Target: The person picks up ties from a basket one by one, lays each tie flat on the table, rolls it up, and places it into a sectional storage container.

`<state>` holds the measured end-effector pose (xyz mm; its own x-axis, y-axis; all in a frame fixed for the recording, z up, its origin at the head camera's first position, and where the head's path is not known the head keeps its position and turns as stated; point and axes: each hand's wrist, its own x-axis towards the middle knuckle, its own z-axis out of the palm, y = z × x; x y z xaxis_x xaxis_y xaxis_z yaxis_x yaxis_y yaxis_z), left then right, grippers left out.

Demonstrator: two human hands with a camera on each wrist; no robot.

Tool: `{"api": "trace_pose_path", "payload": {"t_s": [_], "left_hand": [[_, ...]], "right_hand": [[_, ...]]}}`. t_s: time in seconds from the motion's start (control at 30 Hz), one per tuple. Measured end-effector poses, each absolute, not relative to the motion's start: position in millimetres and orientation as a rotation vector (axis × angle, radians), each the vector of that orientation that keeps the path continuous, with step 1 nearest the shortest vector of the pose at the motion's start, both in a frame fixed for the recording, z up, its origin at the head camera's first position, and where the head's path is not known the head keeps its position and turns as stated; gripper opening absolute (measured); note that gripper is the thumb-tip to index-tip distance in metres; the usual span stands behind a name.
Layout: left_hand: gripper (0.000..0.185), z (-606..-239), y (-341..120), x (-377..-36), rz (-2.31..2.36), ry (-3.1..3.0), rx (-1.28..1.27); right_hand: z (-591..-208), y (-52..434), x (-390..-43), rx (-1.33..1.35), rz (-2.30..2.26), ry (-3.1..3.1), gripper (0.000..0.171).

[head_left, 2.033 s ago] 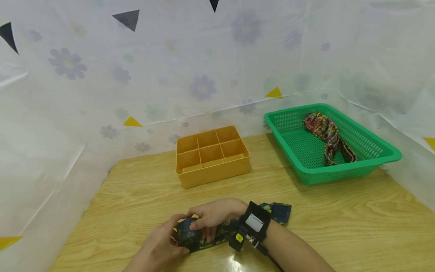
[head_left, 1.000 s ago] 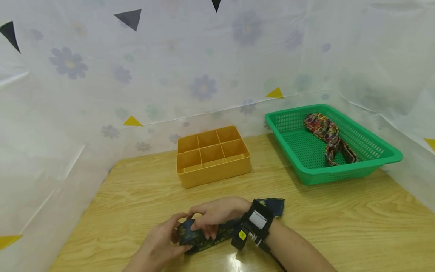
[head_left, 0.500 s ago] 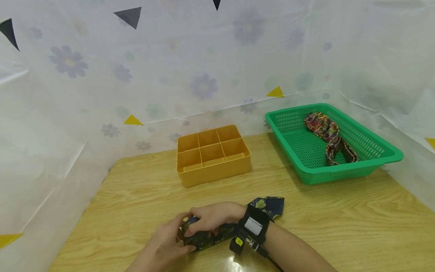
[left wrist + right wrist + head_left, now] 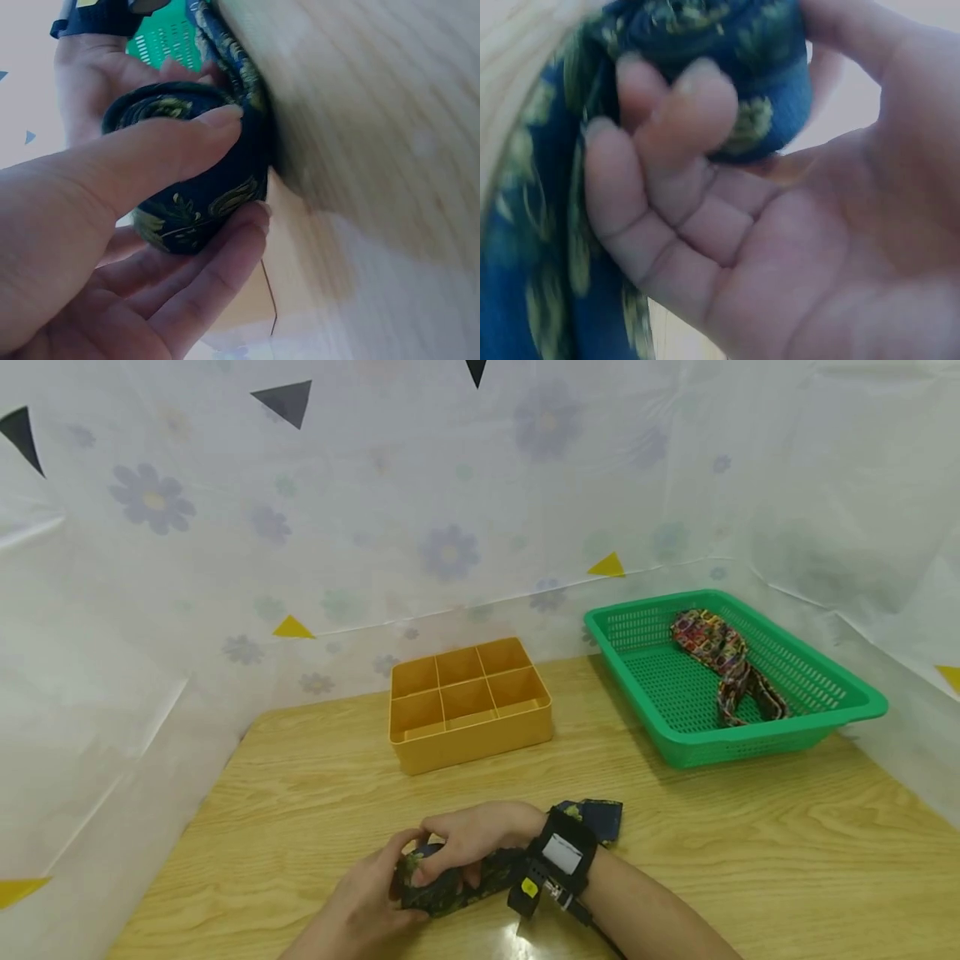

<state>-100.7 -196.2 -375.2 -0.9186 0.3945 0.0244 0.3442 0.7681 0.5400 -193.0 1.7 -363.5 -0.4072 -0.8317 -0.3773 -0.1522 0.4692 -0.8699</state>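
1. Dark-blue cloth strip w/ yellow-green floral print [image 4: 210, 191] – on the table, left end coiled betw. both hands, rest running right, under the right wrist.
2. Left hand [image 4: 367, 889]: thumb & fingers clamped round the coil. Right hand [image 4: 487, 831]: also gripping it, thumb on top, fingers curled against its side.
3. Risks, my guess: coil springs loose if both grips slacken; layers skew if the hands pull unevenly; right forearm could snag the tail – it lies over it.
4. Surface: pale wood-grain tabletop [image 4: 315, 777], glare at near edge. Beyond: orange six-compartment plastic box [image 4: 472, 743]; right, green perforated plastic basket [image 4: 750, 735] w/ multicoloured patterned cloth [image 4: 708, 639] inside.
5. Room: white flower-print plastic sheeting [image 4: 375, 485] behind & both sides, w/ black & yellow triangles.
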Motion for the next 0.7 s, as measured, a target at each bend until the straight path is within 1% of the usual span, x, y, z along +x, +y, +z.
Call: {"api": "trace_pose_path", "payload": {"t_s": [0.1,0.27,0.5,0.6,0.7], "left_hand": [[0.084,-373,-200,-101,0.873,2.85,0.644],[0.084,-368,-204,-100,0.915,2.834,0.636],[0.08,-366,-201,-98,0.915,2.879,0.654],[0.082,-365,-197,-98,0.887,2.904,0.629],[0.086,-364,-193,-98,0.868,2.932,0.624]], "right_hand": [[-363,3,-196,-0.83,-0.946,1.847,0.034],[-365,4,-200,-0.854,-0.925,1.849,0.033],[-367,8,-205,-0.853,-0.951,1.718,0.032],[-365,7,-203,-0.837,-0.951,1.725,0.034],[-363,4,-198,-0.827,-0.931,1.825,0.044]]}}
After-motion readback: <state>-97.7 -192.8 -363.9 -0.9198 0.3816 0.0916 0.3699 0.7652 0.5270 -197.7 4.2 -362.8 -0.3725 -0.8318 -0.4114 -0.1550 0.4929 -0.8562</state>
